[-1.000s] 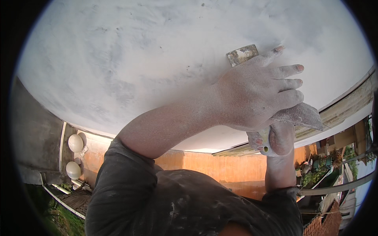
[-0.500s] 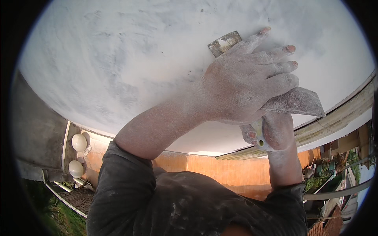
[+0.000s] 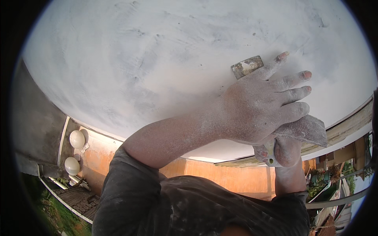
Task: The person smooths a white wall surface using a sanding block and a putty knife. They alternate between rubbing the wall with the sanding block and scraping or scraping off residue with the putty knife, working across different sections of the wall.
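My left hand (image 3: 267, 102) lies palm toward a white, plastered surface (image 3: 169, 74). Its fingers are stretched and spread; the thumb is hidden. Beneath it is a flat, dust-coated tool. One worn grey end (image 3: 247, 67) sticks out by the little finger, and a dark grey flared part (image 3: 303, 130) shows below the index finger. Whether these join under the palm is hidden. Lower right, my right hand (image 3: 287, 151) is closed round a pale handle (image 3: 270, 154) with a hole in its end. White powder coats both hands.
A weathered ledge (image 3: 346, 122) borders the white surface on the right. An orange wall (image 3: 220, 177) lies beyond its lower edge. Two round white globes (image 3: 77, 139) hang at the left, beside a grey wall (image 3: 37, 104). Plants and pots (image 3: 319, 183) are at far right.
Both hands and the tool parts have moved down and right in the picture. The left fingers stay spread, and the right hand keeps its grip on the handle.
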A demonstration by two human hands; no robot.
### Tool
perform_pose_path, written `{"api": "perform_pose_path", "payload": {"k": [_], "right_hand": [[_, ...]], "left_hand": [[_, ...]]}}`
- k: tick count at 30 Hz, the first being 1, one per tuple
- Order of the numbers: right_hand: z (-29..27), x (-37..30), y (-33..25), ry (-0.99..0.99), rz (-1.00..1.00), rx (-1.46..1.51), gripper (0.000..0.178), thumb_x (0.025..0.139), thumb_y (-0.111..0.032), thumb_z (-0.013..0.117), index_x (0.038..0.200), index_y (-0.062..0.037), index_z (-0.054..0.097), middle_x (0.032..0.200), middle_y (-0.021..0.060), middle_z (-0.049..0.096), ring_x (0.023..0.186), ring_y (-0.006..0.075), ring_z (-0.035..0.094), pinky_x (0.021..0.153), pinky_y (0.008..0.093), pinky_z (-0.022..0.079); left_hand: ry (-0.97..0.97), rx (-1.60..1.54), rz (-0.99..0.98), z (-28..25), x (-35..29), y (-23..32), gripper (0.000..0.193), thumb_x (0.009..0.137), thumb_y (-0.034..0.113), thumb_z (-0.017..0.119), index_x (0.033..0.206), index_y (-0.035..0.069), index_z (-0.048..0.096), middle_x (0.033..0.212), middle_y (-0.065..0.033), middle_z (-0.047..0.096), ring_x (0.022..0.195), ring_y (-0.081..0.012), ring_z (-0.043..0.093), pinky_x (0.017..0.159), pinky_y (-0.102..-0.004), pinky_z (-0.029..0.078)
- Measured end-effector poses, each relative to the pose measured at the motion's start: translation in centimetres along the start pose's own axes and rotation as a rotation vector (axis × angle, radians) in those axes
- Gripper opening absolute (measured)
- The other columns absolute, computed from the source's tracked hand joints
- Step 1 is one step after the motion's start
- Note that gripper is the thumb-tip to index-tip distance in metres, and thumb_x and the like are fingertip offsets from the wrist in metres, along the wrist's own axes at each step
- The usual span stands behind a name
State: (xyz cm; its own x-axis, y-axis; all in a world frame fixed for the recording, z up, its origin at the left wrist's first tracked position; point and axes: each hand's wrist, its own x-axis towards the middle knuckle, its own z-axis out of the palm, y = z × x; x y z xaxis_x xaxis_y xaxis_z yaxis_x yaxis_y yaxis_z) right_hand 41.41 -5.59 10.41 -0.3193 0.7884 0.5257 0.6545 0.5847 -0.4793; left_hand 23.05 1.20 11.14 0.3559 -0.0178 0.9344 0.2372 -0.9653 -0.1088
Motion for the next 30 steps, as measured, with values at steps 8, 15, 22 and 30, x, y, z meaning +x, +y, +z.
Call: {"api": "perform_pose_path", "payload": {"k": [8,15,22,30], "right_hand": [[1.8,0.4,-0.7,-0.050,-0.070,-0.062,0.019,0.102,-0.017,0.059,0.117,-0.0048,0.059,0.089,0.0096,0.062,0.074,0.0212,0.060,0.062,0.0350,0.048],[4.7,0.0,-0.5,-0.168,-0.166,-0.200,0.019,0.103,-0.018,0.058,0.118,-0.0056,0.057,0.082,0.0083,0.060,0.065,0.0180,0.058,0.055,0.0325,0.047],[6.5,1.0,-3.1,-0.271,0.413,0.587,0.020,0.103,-0.013,0.056,0.121,-0.0063,0.053,0.074,0.0069,0.056,0.058,0.0149,0.054,0.048,0.0291,0.043],[8.5,1.7,-6.2,-0.281,0.818,0.873,0.013,0.104,-0.018,0.047,0.108,-0.0061,0.053,0.068,0.0054,0.052,0.054,0.0129,0.047,0.047,0.0309,0.039]], "left_hand": [[-0.042,-0.088,0.007,-1.6,-1.7,-0.1,0.044,0.081,0.039,0.076,0.116,0.015,0.066,0.137,-0.0095,0.063,0.148,-0.0271,0.041,0.124,-0.0669,0.016],[0.074,0.124,-0.125,-3.3,-3.8,-0.4,0.037,0.082,0.035,0.075,0.114,0.018,0.068,0.140,-0.0085,0.061,0.149,-0.0264,0.040,0.124,-0.0667,0.016],[-0.116,0.140,-0.166,-3.1,-6.7,0.2,0.043,0.089,0.044,0.062,0.127,0.024,0.065,0.161,-0.0057,0.043,0.153,-0.0319,0.031,0.121,-0.0712,0.014],[-0.336,0.120,-0.227,-4.6,-8.2,0.1,0.046,0.097,0.038,0.056,0.140,0.024,0.061,0.168,-0.0071,0.032,0.156,-0.0393,0.022,0.120,-0.0699,0.006]]}}
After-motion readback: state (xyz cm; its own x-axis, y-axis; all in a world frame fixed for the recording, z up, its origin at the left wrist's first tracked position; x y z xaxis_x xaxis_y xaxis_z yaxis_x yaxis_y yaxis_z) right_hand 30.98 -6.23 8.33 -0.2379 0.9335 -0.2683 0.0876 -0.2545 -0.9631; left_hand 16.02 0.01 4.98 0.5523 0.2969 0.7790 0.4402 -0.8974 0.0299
